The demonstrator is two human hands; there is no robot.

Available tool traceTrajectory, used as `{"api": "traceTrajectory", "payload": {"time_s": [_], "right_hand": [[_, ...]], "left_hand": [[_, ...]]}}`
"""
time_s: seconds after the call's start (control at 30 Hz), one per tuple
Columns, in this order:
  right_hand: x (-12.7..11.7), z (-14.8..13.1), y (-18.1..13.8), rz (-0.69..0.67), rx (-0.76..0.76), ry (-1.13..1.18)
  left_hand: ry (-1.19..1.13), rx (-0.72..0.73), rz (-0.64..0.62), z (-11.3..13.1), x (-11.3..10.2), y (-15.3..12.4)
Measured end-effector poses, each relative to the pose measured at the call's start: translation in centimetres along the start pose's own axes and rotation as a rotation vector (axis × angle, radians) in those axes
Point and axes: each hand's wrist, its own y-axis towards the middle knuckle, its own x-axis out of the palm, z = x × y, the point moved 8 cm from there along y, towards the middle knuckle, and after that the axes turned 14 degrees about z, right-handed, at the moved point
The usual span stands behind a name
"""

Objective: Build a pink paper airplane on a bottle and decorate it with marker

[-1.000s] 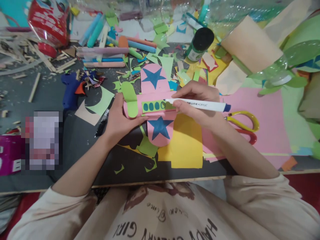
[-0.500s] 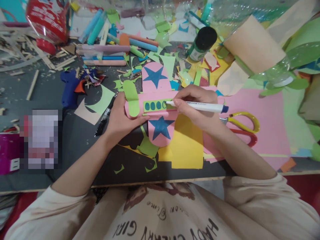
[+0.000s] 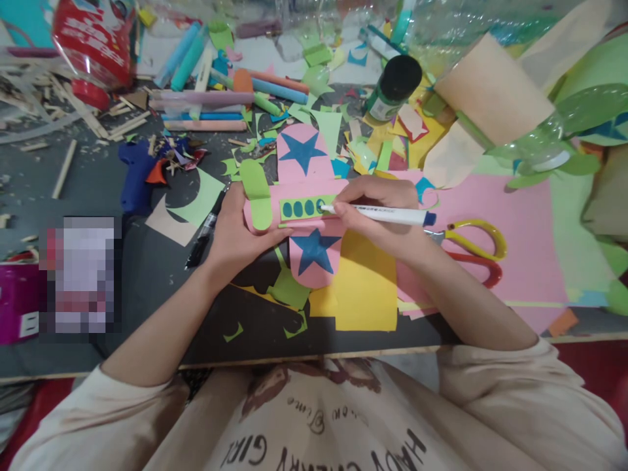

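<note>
A pink paper airplane (image 3: 300, 175) with blue stars on its wings and a green tail strip lies on the dark table. Along its body runs a green strip (image 3: 300, 209) with a row of blue dots. My left hand (image 3: 234, 229) grips the tail end, thumb laid along the lower side of the body. In my right hand (image 3: 375, 209) is a white marker (image 3: 392, 214) with a blue end, its tip touching the rightmost visible dot, which is partly filled. My right fingers cover the nose end of the airplane.
Scissors (image 3: 473, 245) with yellow and red handles lie on pink paper (image 3: 530, 242) at right. Yellow paper (image 3: 367, 288) sits below the airplane. A dark-capped bottle (image 3: 395, 88), several markers (image 3: 206, 98), a blue glue gun (image 3: 133, 173) and a black pen (image 3: 203, 232) surround it.
The last dot, an outlined ring before, now has more blue inside. The marker and my right hand have shifted slightly left and down. My left hand keeps its hold.
</note>
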Motion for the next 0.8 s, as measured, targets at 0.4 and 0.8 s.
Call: {"api": "traceTrajectory", "payload": {"time_s": [0.4, 0.8], "right_hand": [[-0.3, 1.2, 0.3, 0.082, 0.137, 0.127], [0.0, 0.8, -0.1, 0.026, 0.038, -0.030]], "left_hand": [[-0.017, -0.017, 0.021, -0.4, 0.2, 0.0], [-0.006, -0.005, 0.014, -0.3, 0.1, 0.0]]}}
